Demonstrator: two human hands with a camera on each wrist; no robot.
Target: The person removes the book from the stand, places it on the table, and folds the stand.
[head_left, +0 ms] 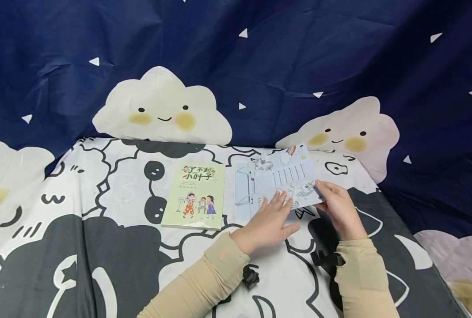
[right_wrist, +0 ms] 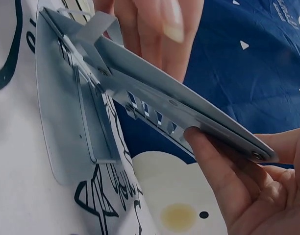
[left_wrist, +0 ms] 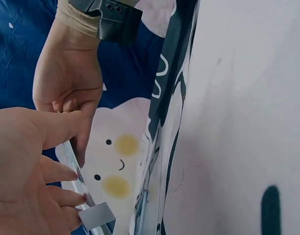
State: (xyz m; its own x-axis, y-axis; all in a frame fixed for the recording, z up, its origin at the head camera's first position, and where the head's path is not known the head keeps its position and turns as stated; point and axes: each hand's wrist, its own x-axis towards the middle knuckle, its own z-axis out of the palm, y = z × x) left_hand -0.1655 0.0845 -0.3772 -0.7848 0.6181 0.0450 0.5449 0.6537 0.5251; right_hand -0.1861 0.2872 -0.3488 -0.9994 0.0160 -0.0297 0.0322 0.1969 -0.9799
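A pale blue metal book stand (head_left: 268,181) with unicorn and rainbow prints and a row of slots is tilted above the cloth. My right hand (head_left: 337,210) pinches its right edge; in the right wrist view the thumb and fingers of that hand (right_wrist: 260,188) lie on opposite faces of the panel (right_wrist: 189,110). My left hand (head_left: 269,225) touches the printed face near the lower edge, fingers extended. A flat base plate (right_wrist: 62,122) with a wire support stands folded out at an angle. The left wrist view shows the stand mostly edge-on, partly hidden by the left hand (left_wrist: 22,161).
A light green book (head_left: 196,196) with cartoon children on its cover lies left of the stand. Black-and-white cartoon cloth (head_left: 136,258) covers the table. Behind it hangs a navy curtain (head_left: 268,57) with clouds and white triangles.
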